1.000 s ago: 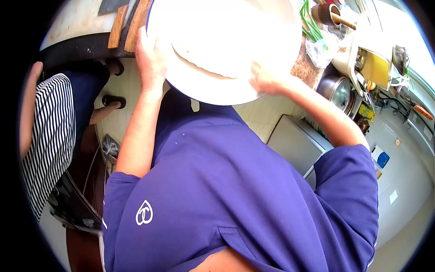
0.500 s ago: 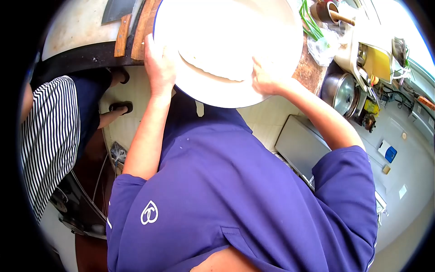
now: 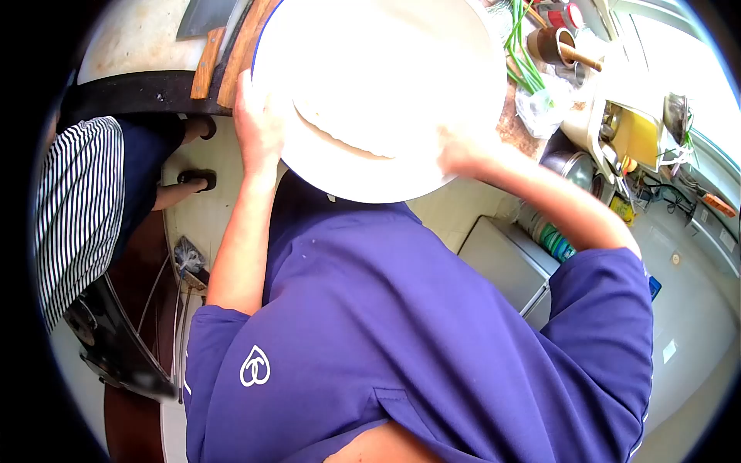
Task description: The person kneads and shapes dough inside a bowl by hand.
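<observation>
A large, wide white basin (image 3: 340,171) with a thin blue rim is held in front of me. A washed-out white mass (image 3: 363,92) lies inside, its curved lower edge showing; glare hides what it is. My left hand (image 3: 261,130) grips the basin's left side. At the near right side, my right hand (image 3: 461,148) is closed on the basin, its fingers smeared by motion. Left of the basin, a cleaver (image 3: 207,62) with a wooden handle lies beside a wooden board (image 3: 233,77).
Spring onions (image 3: 523,65), a plastic bag (image 3: 542,112) and a brown mortar (image 3: 546,45) with a wooden pestle are on the counter at right. A lidded pot (image 3: 570,166) stands lower. A person in a striped garment (image 3: 81,208) is at left, near a dustpan (image 3: 191,266).
The basin has shifted slightly left and down in view, both hands with it. The right hand has become blurred. More of the counter's right side shows now.
</observation>
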Motion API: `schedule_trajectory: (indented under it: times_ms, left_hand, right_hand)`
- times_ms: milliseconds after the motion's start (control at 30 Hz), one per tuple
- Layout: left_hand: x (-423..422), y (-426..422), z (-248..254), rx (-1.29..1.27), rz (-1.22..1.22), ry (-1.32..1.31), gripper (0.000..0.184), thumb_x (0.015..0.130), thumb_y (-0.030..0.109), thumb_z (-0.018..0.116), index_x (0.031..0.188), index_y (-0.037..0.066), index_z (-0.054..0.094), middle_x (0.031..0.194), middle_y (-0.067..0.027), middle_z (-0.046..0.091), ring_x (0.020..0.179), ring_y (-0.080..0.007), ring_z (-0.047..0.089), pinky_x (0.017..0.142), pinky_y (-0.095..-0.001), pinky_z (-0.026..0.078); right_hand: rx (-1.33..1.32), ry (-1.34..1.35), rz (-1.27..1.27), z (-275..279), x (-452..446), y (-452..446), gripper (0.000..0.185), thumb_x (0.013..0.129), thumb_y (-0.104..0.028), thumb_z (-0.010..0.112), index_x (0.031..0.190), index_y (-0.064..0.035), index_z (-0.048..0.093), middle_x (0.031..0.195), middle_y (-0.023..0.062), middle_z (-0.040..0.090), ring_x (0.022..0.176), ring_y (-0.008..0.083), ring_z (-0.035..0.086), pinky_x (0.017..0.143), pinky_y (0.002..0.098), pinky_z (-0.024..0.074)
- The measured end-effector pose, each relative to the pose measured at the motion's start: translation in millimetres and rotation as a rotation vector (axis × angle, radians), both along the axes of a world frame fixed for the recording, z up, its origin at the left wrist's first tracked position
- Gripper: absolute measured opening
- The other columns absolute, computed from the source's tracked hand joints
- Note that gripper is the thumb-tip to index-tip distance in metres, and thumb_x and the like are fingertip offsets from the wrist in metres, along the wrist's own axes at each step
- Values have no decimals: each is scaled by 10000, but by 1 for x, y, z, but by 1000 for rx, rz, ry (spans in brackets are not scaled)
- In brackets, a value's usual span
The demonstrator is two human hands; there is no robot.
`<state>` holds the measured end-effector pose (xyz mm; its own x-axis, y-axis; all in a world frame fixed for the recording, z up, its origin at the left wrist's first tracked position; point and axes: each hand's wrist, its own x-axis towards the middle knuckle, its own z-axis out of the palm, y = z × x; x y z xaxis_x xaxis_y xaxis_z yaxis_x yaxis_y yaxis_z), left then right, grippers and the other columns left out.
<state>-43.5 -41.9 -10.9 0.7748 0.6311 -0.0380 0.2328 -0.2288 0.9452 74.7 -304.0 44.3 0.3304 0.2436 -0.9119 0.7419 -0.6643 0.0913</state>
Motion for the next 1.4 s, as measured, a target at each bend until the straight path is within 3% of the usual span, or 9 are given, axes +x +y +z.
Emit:
schedule_trajectory:
  times_ms: [33, 200, 300, 667, 867, 967, 1100, 1167, 1400]
  left_hand:
    - [0, -2, 1, -2, 8, -12, 244, 832, 92, 508, 1040, -30, 544, 958, -187, 622, 912, -306, 612, 836, -370, 463]
    - [0, -2, -1, 42, 26, 20, 267, 844, 102, 516, 1077, -23, 548, 974, -182, 635, 924, -293, 619, 844, -361, 462]
    - [1, -2, -1, 78, 49, 53, 265, 856, 106, 522, 1088, -20, 546, 979, -168, 643, 929, -286, 622, 849, -359, 460]
    - [20, 30, 15, -132, -83, 157, 319, 888, 83, 553, 1181, -36, 514, 1046, -95, 611, 956, -155, 571, 878, -276, 444]
    - [95, 63, -5, 479, -348, 80, 414, 890, 211, 607, 1228, -7, 510, 1097, -129, 626, 994, -165, 596, 871, -293, 469]
    - [101, 64, 2, 38, -524, 149, 434, 890, 235, 602, 1237, -8, 507, 1094, -146, 637, 970, -183, 623, 840, -305, 488]
    - [104, 68, -15, 88, -523, 69, 370, 897, 203, 578, 1195, -10, 529, 1040, -144, 651, 904, -206, 641, 806, -316, 501]
    - [104, 67, -8, 53, -521, 66, 355, 894, 190, 581, 1180, -13, 532, 1032, -144, 650, 910, -205, 635, 814, -313, 495]
    - [101, 65, -8, -10, -529, 53, 327, 888, 167, 565, 1170, 3, 537, 1041, -149, 647, 954, -221, 631, 838, -332, 487]
  right_hand:
    - [313, 93, 161, 12, -20, -15, 459, 891, -254, 428, 1245, 27, 508, 1310, 228, 498, 1267, 309, 432, 1080, 418, 307]
    - [213, 21, 241, -11, 53, -24, 460, 958, -246, 330, 1359, -56, 450, 1393, 77, 475, 1354, 264, 341, 1154, 425, 169]
    - [311, -326, 296, -42, 97, -6, 565, 899, -142, 391, 1445, -43, 286, 1509, 157, 258, 1403, 273, 227, 1169, 413, 125]
    - [165, -144, 74, -21, -30, -10, 597, 883, -195, 331, 1397, 105, 279, 1478, 228, 291, 1399, 322, 239, 1153, 427, 148]
    - [400, -488, 246, -68, 35, -6, 624, 818, -111, 388, 1407, 70, 291, 1529, 161, 211, 1410, 271, 219, 1148, 407, 161]
    - [480, -541, 167, -74, 36, 5, 630, 809, -93, 398, 1408, 69, 288, 1530, 161, 203, 1401, 265, 235, 1143, 386, 178]
    - [357, -378, -150, -51, -3, 22, 600, 835, -118, 404, 1400, 63, 313, 1514, 164, 246, 1389, 254, 264, 1136, 374, 197]
    - [-39, -223, 68, -25, -29, 19, 577, 866, -175, 422, 1385, 64, 343, 1499, 162, 288, 1380, 248, 284, 1126, 383, 216]
    - [334, -620, 306, -44, 53, -26, 652, 831, -213, 552, 1394, 42, 344, 1476, 140, 310, 1374, 251, 261, 1158, 431, 125]
